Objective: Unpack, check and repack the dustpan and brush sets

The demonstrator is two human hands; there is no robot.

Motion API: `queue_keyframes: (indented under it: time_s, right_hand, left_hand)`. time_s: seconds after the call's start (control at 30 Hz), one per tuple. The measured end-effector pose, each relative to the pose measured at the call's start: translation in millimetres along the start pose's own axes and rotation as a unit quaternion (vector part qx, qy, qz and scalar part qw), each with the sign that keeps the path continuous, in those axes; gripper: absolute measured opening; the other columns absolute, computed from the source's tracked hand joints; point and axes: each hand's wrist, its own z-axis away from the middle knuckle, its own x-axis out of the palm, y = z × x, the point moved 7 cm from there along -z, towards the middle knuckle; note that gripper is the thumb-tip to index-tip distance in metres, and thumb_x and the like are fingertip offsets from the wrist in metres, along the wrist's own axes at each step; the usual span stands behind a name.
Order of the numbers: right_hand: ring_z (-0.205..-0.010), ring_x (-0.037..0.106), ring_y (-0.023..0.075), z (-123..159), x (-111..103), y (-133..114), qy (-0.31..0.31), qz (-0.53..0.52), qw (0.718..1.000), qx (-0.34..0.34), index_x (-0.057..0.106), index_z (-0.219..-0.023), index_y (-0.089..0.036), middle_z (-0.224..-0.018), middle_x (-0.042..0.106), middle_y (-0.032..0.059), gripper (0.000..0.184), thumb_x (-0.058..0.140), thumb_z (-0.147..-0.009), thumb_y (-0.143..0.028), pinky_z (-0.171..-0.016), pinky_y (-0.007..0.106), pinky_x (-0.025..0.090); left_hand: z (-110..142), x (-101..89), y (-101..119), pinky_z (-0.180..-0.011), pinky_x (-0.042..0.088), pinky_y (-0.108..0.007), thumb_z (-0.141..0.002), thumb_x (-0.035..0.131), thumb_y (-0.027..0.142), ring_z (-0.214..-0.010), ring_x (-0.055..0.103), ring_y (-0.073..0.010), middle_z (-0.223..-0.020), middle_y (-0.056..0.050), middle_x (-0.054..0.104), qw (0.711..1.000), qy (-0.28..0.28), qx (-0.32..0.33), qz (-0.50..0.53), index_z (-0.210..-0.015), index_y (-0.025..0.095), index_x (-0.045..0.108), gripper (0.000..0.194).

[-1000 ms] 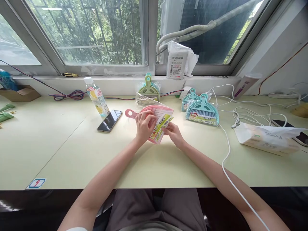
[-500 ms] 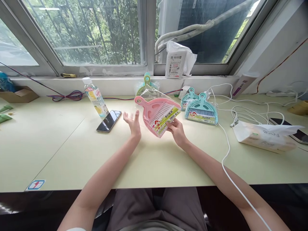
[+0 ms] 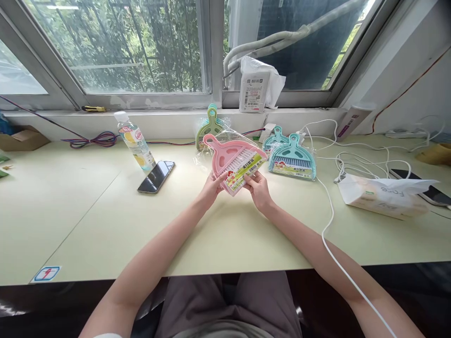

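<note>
Mid-frame, I watch the left hand [image 3: 210, 191] and right hand [image 3: 260, 191] grip a smooth, fan-shaped pink plastic dustpan set [image 3: 235, 164] in crinkled film [image 3: 229, 135]; the left, free 0.5 s ago, now holds it.

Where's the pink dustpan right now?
In the head view, the pink dustpan is near the middle, held between the left grip and right grip, in front of the green dustpan and left of the turquoise dustpans.

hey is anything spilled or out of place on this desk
No spill shows. Oddly, the white cable runs off the desk and crosses in front of the right arm, where it might snag.
</note>
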Motion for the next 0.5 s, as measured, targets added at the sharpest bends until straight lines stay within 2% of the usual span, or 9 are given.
queue_keyframes:
  time_s: [0.07, 0.13, 0.2, 0.23, 0.27, 0.33, 0.4, 0.5]
  right_hand:
    - [-0.097, 0.067, 0.0227, -0.9, -1.7, 0.0, 0.004, -0.003, 1.000, -0.001, 0.060, -0.099, -0.020, -0.102, 0.070, 0.0054, 0.045, 0.082, -0.064, -0.039, -0.087, 0.042, 0.058]
    - [-0.097, 0.067, 0.0230, -2.2, -4.1, -0.5, 0.010, -0.003, 1.000, -0.004, 0.060, -0.100, -0.020, -0.104, 0.070, 0.0058, 0.045, 0.081, -0.065, -0.038, -0.088, 0.042, 0.058]
    - [-0.098, 0.067, 0.0230, -3.7, -6.3, -0.4, 0.011, -0.001, 1.000, -0.006, 0.060, -0.100, -0.020, -0.106, 0.069, 0.0058, 0.044, 0.080, -0.065, -0.038, -0.088, 0.042, 0.058]
    - [-0.098, 0.067, 0.0229, -4.5, -7.3, 0.1, 0.010, 0.001, 1.000, -0.004, 0.060, -0.101, -0.021, -0.107, 0.069, 0.0057, 0.044, 0.080, -0.066, -0.038, -0.089, 0.042, 0.058]
    - [-0.099, 0.067, 0.0229, -5.3, -8.2, 1.1, 0.010, 0.003, 1.000, -0.002, 0.060, -0.101, -0.021, -0.108, 0.069, 0.0056, 0.044, 0.080, -0.066, -0.038, -0.089, 0.042, 0.058]
    - [-0.099, 0.067, 0.0232, -6.8, -9.5, 4.0, 0.008, 0.012, 1.000, 0.006, 0.059, -0.102, -0.021, -0.108, 0.069, 0.0057, 0.044, 0.079, -0.067, -0.038, -0.089, 0.042, 0.058]
    - [-0.099, 0.067, 0.0238, -7.9, -9.7, 7.7, 0.003, 0.028, 0.999, 0.016, 0.059, -0.102, -0.021, -0.107, 0.070, 0.0062, 0.045, 0.079, -0.066, -0.039, -0.089, 0.043, 0.058]
    - [-0.097, 0.068, 0.0240, -7.7, -5.9, 14.0, -0.024, 0.055, 0.998, 0.036, 0.059, -0.104, -0.021, -0.105, 0.071, 0.0067, 0.048, 0.080, -0.065, -0.039, -0.086, 0.043, 0.059]
  left_hand:
    - [-0.5, -8.8, -1.2, -0.101, 0.047, -0.045, -0.072, 0.077, 0.049, -0.127, 0.054, -0.0303, -0.138, -0.011, 0.055, 0.999, 0.050, 0.008, -0.013, -0.144, 0.028, 0.035, 0.086]
    - [4.4, -29.2, 4.9, -0.109, 0.040, -0.045, -0.073, 0.077, 0.050, -0.137, 0.042, -0.0294, -0.151, -0.013, 0.040, 0.980, 0.180, 0.050, -0.068, -0.149, 0.030, 0.022, 0.096]
    - [18.6, -46.3, 25.4, -0.116, 0.029, -0.045, -0.075, 0.075, 0.050, -0.144, 0.030, -0.0284, -0.158, -0.014, 0.024, 0.918, 0.320, 0.146, -0.184, -0.150, 0.030, 0.018, 0.096]
    - [25.7, -47.1, 38.3, -0.118, 0.024, -0.045, -0.077, 0.073, 0.049, -0.146, 0.025, -0.0283, -0.158, -0.014, 0.021, 0.876, 0.355, 0.201, -0.256, -0.148, 0.028, 0.022, 0.091]
    - [30.0, -42.5, 49.7, -0.119, 0.020, -0.046, -0.079, 0.071, 0.048, -0.146, 0.023, -0.0283, -0.158, -0.013, 0.022, 0.839, 0.356, 0.251, -0.328, -0.146, 0.028, 0.029, 0.082]
    - [29.7, -25.4, 62.2, -0.120, 0.017, -0.047, -0.084, 0.066, 0.044, -0.144, 0.026, -0.0278, -0.153, -0.010, 0.034, 0.790, 0.282, 0.314, -0.445, -0.135, 0.027, 0.046, 0.058]
    - [24.8, -10.6, 62.0, -0.118, 0.021, -0.046, -0.089, 0.060, 0.039, -0.140, 0.033, -0.0265, -0.146, -0.008, 0.045, 0.774, 0.187, 0.333, -0.505, -0.126, 0.028, 0.055, 0.039]
    - [17.0, -2.2, 51.7, -0.111, 0.032, -0.044, -0.092, 0.053, 0.031, -0.129, 0.046, -0.0250, -0.135, -0.008, 0.055, 0.775, 0.107, 0.319, -0.534, -0.119, 0.026, 0.061, 0.028]
